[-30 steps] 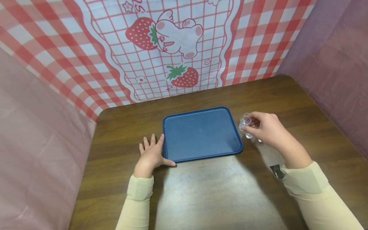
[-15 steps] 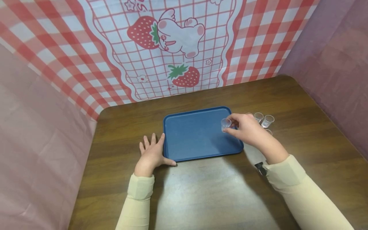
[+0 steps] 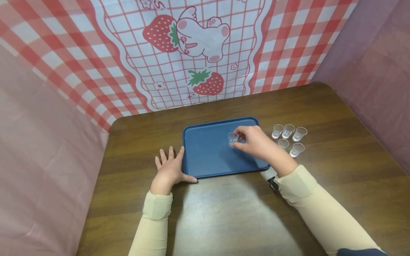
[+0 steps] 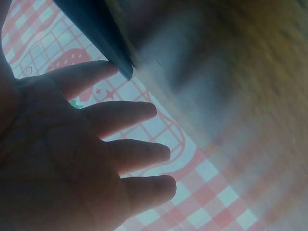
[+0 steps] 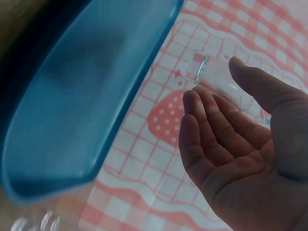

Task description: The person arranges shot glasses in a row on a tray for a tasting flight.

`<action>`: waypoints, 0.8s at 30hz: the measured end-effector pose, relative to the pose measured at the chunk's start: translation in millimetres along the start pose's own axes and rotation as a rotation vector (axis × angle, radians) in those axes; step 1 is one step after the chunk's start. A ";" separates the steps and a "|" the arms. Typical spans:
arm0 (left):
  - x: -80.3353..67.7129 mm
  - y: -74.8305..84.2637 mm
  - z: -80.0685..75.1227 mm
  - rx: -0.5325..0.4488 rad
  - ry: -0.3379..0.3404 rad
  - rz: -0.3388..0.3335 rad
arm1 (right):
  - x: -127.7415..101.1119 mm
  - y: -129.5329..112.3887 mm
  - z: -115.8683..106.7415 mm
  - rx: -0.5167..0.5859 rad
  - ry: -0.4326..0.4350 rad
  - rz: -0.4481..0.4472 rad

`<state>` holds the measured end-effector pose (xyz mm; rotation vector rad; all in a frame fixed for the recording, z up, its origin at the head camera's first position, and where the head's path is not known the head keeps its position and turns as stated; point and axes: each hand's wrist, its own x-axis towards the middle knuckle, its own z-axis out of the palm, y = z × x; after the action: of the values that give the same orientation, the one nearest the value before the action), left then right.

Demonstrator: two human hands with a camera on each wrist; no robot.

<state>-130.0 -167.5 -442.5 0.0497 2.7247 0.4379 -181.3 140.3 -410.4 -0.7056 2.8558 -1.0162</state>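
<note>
A small clear plastic cup (image 3: pixel 232 139) is pinched between the thumb and fingers of my right hand (image 3: pixel 254 142), over the middle of a blue rectangular tray (image 3: pixel 205 167). In the right wrist view the clear cup (image 5: pixel 219 77) appears tilted on its side, its thick base pointing away from the palm. My left hand (image 3: pixel 168 172) lies at the tray's left edge with its fingers spread, the thumb at the near left corner and the index finger along the side. The left wrist view shows the index fingertip right at the dark tray edge (image 4: pixel 113 53).
Several more clear cups (image 3: pixel 299 134) stand in two rows on the wooden table (image 3: pixel 224 213), just right of the tray. Behind the table hangs a red-and-white checked cloth (image 3: pixel 288 46) with strawberries. Pink cloths (image 3: pixel 48 160) hang at both sides.
My right hand has carried the clear cup leftward from the group of cups to above the tray. The other cups have come into full view. My left hand keeps its place at the tray.
</note>
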 end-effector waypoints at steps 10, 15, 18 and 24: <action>0.8 0.2 0.0 0.016 -0.005 -0.015 | 21.1 -15.0 28.5 0.030 -0.077 -0.018; 3.4 3.7 -3.1 0.030 0.000 -0.012 | 34.2 -21.3 37.2 0.018 -0.107 -0.026; 3.9 4.9 -4.1 0.030 0.015 0.005 | 39.8 -25.8 42.2 0.016 -0.124 -0.008; -1.6 3.0 -0.1 0.039 0.014 -0.007 | 47.1 -33.1 57.0 0.023 -0.163 -0.006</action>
<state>-128.6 -164.9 -441.0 0.0471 2.7466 0.3842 -200.1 63.8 -429.4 -0.7575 2.7004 -0.9441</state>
